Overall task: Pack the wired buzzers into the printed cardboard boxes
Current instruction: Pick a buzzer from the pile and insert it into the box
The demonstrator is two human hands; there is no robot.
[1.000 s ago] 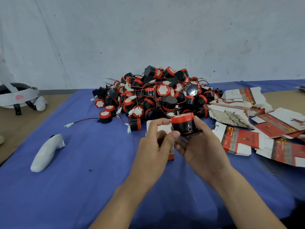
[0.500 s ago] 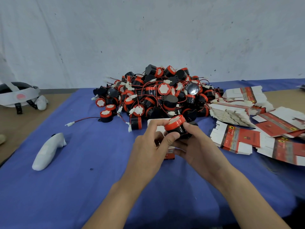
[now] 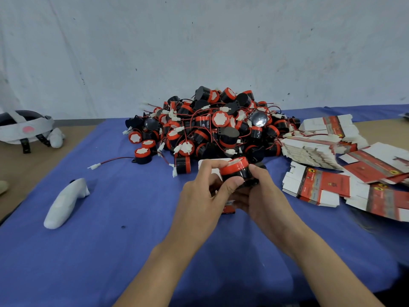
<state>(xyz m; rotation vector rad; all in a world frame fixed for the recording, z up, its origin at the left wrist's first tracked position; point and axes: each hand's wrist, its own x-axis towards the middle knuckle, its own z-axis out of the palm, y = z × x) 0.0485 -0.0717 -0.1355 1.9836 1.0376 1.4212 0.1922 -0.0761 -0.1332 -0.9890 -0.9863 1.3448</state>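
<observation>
A black buzzer with a red band [image 3: 237, 169] sits tilted between both hands over the blue cloth. My left hand [image 3: 205, 196] pinches it with thumb and forefinger while also holding a small printed box [image 3: 229, 208], mostly hidden under the fingers. My right hand [image 3: 263, 196] grips the buzzer's right side from below. Behind them lies a big pile of wired buzzers [image 3: 212, 127].
Flat printed cardboard boxes [image 3: 318, 187] lie in stacks at the right. A single buzzer with a red wire [image 3: 142, 155] lies left of the pile. A white controller [image 3: 66, 202] rests on the blue cloth [image 3: 110, 251]; a headset [image 3: 24, 129] sits far left.
The buzzer has tilted and come down closer to the box between my hands. My left thumb and forefinger now pinch it.
</observation>
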